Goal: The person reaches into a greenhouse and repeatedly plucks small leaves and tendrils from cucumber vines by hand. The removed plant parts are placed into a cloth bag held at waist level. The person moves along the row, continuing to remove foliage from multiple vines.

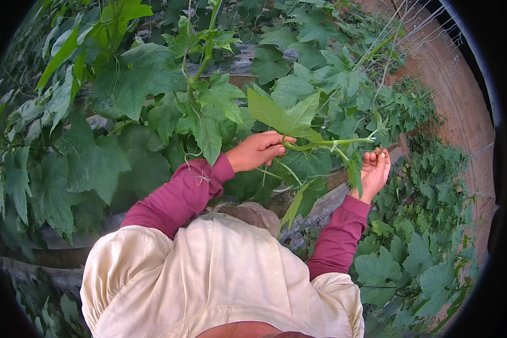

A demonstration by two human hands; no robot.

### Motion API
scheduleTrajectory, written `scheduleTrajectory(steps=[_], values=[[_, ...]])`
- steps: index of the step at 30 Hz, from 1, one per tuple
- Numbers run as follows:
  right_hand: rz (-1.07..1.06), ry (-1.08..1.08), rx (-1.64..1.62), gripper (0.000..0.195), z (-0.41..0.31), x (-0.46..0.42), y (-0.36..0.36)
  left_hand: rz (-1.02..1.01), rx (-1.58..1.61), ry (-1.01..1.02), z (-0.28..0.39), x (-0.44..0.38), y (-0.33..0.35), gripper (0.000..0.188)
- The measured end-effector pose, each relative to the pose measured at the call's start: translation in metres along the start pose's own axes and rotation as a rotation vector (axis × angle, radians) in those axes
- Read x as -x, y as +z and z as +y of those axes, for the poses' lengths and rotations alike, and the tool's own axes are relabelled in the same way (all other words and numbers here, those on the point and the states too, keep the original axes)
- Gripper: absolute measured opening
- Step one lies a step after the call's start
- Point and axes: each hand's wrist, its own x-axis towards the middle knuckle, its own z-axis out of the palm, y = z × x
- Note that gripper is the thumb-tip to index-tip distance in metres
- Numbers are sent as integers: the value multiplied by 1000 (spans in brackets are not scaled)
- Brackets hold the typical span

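Note:
A green climbing vine stem (321,143) with lobed leaves runs roughly level in front of me. At its left end my left hand (264,150) pinches the stem between thumb and fingers, beneath a broad light-green leaf (289,116). My right hand (376,164) is just below and right of the stem's other end, its thumb and index fingertips pressed together on a thin strand, perhaps a tendril. Beside that hand a small leaf (355,171) hangs from the vine.
Dense vines and large lobed leaves (143,76) fill the left and top. Strings (391,63) run among the plants at upper right. Silvery sheeting (321,211) covers ground below the stem. Bare reddish soil (460,105) shows at far right, with low foliage (418,253) beside it.

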Motion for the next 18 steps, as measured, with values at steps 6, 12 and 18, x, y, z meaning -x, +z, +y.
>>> scheduleTrajectory(steps=[6, 12, 18], values=[[-1062, 347, 806, 16, -73, 87, -8, 152, -416, 15, 15, -1, 7, 22], [-730, 97, 632, 31, -45, 122, 35, 226, -306, 145, -6, -17, 22, 20], [-588, -198, 782, 29, -17, 105, 67, 152, -115, 140, 1, -16, 30, 26]])
